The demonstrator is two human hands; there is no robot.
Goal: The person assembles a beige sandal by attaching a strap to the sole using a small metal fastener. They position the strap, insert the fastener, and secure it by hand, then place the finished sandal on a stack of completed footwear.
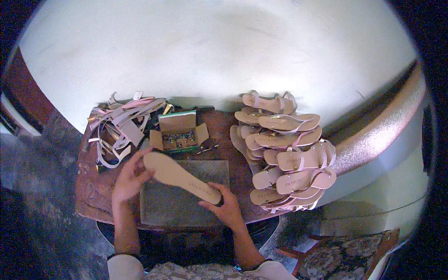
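A tan sandal sole (179, 176) is held slantwise above a grey work slab (161, 205), its toe end up to the left and its printed heel end down to the right. My left hand (132, 177) grips the toe end at its edge, thumb near the upper face. Around the heel end, my right hand (225, 205) is closed with the thumb on the near edge. The sole's underside is hidden. Beyond it stands an open cardboard box (178, 135) holding small metallic pieces.
Tangled straps (122, 126), grey, white and pink, lie at the table's back left. A tall pile of strapped sandals (289, 158) fills the right side of the brown table (100, 196). A pale wall (224, 56) rises behind. A patterned chair seat (340, 256) is at lower right.
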